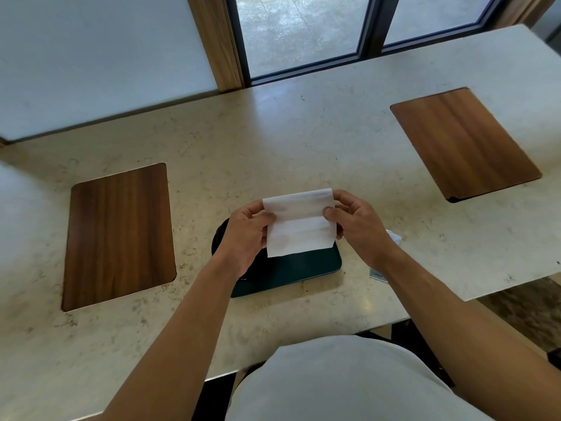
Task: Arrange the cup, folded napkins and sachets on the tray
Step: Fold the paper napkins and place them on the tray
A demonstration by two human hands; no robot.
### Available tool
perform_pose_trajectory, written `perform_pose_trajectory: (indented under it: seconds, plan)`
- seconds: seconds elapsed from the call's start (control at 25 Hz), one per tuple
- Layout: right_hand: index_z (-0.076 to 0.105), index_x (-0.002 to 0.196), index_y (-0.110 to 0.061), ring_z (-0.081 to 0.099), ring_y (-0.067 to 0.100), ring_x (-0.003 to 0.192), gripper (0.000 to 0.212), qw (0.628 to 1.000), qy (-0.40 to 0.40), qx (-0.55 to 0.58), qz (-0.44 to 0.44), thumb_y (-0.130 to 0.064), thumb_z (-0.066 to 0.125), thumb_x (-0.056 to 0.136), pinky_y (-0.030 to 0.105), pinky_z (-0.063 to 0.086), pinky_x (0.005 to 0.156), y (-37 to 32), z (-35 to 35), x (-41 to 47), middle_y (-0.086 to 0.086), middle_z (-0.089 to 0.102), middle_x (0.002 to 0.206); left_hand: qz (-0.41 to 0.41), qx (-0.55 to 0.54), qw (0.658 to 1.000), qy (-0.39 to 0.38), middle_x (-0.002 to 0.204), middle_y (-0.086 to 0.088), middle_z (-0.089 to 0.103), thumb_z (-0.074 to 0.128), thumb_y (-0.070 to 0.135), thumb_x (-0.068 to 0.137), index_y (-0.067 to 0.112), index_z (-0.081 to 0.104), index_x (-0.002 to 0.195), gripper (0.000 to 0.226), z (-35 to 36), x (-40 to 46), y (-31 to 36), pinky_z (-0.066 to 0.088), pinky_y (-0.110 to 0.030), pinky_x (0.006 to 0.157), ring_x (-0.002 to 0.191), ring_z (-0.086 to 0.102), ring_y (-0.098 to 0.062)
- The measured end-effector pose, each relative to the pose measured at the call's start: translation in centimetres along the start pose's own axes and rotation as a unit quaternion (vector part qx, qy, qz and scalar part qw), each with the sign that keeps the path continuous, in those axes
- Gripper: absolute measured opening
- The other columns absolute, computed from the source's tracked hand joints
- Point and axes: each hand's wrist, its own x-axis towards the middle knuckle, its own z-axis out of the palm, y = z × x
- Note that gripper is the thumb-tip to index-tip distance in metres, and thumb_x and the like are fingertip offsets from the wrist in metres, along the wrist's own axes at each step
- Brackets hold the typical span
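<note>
Just above the middle of the frame, your left hand (247,235) and right hand (356,221) each pinch a side edge of one white napkin (299,226), thumbs on the near face, holding it up in the air over the dark green tray (306,270). You look to be mid-fold: the napkin hangs as a tall rectangle with a faint crease across its middle, smooth and clean, its lower edge dangling free just above the tray. Next you would likely bring the top edge down to meet the bottom one, keep the corners matched, then lay it flat on the tray. Under your right wrist, something pale blue and white (391,238) lies on the table (273,141), perhaps sachets; too hidden to tell. No cup shows. Farther off, wooden mats sit at lower left (120,235) and upper right (464,142).
</note>
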Motion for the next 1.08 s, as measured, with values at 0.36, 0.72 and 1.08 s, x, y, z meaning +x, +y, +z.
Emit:
perform_pose_trajectory:
  seconds: [0.36,0.72,1.08]
  plan:
    - [0.075,0.075,-0.016,0.061,0.017,0.086,0.053,0.996,0.051,-0.059,-0.051,0.018,0.038,0.093,0.023,0.049,0.068,-0.3,0.2,-0.9,-0.006,0.072,0.086,0.046,0.042,0.998,-0.015,0.097,-0.011,0.079,0.050,-0.022,0.090,0.013,0.081,0.067,0.052,0.0,-0.2,-0.2,0.063,-0.036,0.072,0.101,0.073,-0.038]
    - [0.063,0.122,-0.039,0.066,0.013,0.094,0.039,0.998,0.048,-0.039,-0.019,-0.008,0.043,0.107,0.047,0.058,0.085,-0.1,-0.2,0.0,-0.006,0.073,0.106,0.087,0.062,0.994,-0.018,0.087,0.005,0.076,0.057,0.005,0.103,0.026,0.061,0.136,0.039,-0.6,-0.1,0.0,0.063,-0.034,0.078,0.092,0.076,-0.019]
    - [0.065,0.122,-0.037,0.058,0.018,0.102,0.033,0.998,0.037,-0.050,0.007,-0.015,0.044,0.108,0.042,0.056,0.086,0.8,-0.7,0.9,0.012,0.063,0.116,-0.083,-0.106,0.990,0.030,0.106,-0.026,0.075,0.041,0.006,0.092,0.002,0.071,0.112,0.037,0.0,0.5,0.2,0.063,-0.039,0.071,0.085,0.075,-0.031]
